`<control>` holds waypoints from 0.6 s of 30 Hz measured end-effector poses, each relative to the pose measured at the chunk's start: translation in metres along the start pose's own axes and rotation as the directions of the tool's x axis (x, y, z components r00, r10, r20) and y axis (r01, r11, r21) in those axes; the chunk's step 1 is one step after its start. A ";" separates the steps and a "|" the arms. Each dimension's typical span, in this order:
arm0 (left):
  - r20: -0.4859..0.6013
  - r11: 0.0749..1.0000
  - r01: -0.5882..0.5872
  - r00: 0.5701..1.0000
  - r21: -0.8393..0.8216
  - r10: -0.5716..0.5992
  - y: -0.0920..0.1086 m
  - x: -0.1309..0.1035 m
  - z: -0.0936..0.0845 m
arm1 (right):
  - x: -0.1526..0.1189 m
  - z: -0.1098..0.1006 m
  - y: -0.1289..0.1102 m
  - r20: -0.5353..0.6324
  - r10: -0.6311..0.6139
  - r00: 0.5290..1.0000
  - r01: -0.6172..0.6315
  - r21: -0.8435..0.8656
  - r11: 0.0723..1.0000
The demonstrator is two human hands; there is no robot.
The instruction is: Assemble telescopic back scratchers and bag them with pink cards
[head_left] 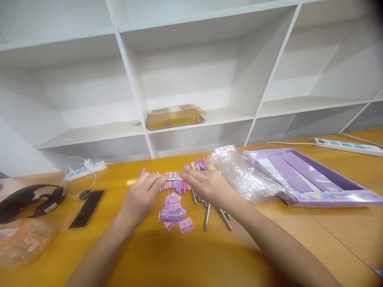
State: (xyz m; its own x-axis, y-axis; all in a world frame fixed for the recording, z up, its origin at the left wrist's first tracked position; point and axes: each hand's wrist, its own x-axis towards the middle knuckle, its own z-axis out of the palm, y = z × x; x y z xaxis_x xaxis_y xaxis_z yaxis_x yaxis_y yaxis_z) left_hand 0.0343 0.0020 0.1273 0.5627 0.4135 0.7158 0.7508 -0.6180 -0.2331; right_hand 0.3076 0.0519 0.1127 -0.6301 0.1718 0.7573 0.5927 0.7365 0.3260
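Observation:
My left hand (143, 196) is closed around a thin pen-like stick, whose yellow end pokes out to its left. My right hand (206, 185) has its fingers at the silver end of the same stick (172, 180), between the two hands. Beneath and behind the fingers lies a row of pink, yellow, blue and purple sticks (178, 186). Small pink printed cards (173, 211) are piled in front of the row. Several silver metal tubes (207, 217) lie beside and partly under my right hand and wrist.
Crumpled clear plastic (239, 175) touches a purple tray box (332, 197) at the right. A black phone (87, 209), a black strap-like item (28, 201) and an orange-clear package (26, 241) lie left. Power strips (85, 170) and shelves with a taped carton (176, 116) stand behind.

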 end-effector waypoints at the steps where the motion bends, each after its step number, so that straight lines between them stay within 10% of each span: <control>1: 0.001 1.000 -0.012 1.000 0.010 0.012 0.000 0.001 0.000 | -0.001 0.001 0.000 0.002 -0.002 1.000 0.002 0.001 1.000; 18: -0.114 0.998 0.044 0.993 0.033 -0.040 0.009 0.005 0.007 | 0.005 -0.002 -0.009 0.022 -0.070 0.997 0.068 0.083 0.994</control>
State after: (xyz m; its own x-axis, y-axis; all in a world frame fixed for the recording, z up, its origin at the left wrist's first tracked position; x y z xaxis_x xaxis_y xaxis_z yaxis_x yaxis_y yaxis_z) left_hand 0.0464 0.0034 0.1239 0.4892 0.3591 0.7948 0.7857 -0.5771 -0.2229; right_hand 0.2998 0.0448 0.1143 -0.6809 0.1337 0.7201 0.5044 0.7984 0.3288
